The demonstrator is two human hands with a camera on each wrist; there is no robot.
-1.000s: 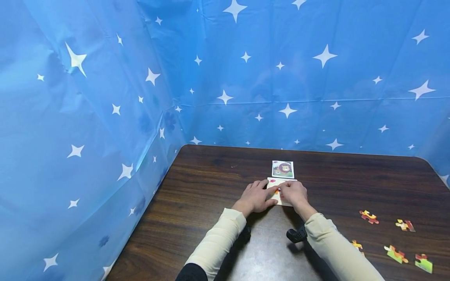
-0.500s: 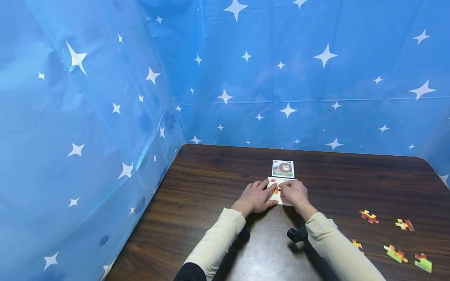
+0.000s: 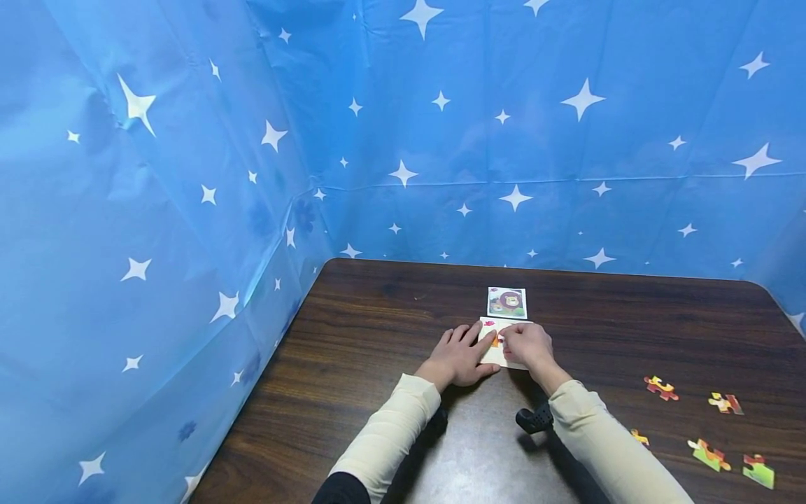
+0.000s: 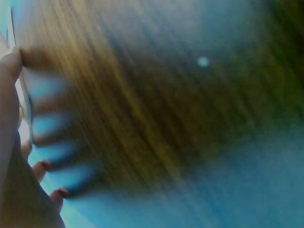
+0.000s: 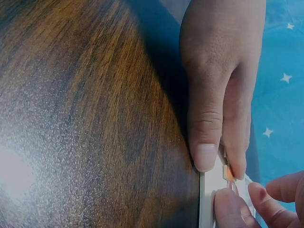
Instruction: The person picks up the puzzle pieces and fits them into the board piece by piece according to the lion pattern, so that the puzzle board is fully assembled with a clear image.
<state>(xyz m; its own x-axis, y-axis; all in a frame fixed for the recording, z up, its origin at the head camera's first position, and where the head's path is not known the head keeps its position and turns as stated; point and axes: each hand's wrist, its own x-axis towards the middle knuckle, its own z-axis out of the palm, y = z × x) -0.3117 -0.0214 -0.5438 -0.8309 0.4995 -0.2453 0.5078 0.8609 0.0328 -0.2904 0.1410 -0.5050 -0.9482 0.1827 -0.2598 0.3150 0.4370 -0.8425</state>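
Note:
A white puzzle tray (image 3: 490,355) lies on the dark wooden table, with a few coloured pieces inside it. My left hand (image 3: 458,355) rests at the tray's left side, its fingers spread and straight; the left wrist view catches these fingers (image 4: 40,171) at the edge of the frame. From the other side my right hand (image 3: 530,346) reaches over the tray. Its thumb and index finger close on a small orange-and-white puzzle piece (image 5: 229,172), which they partly hide. Just beyond the tray lies a square picture card (image 3: 506,302) with a lion.
Several loose puzzle pieces (image 3: 709,455) are spread over the right part of the table (image 3: 598,336). A black wrist camera (image 3: 534,420) hangs under the right forearm. Behind and to the left stands a blue curtain (image 3: 453,147) with white stars.
Both hands stay in nearly the same place. The left fingers shift slightly and its thumb spreads a little away; the right hand stays over the piece.

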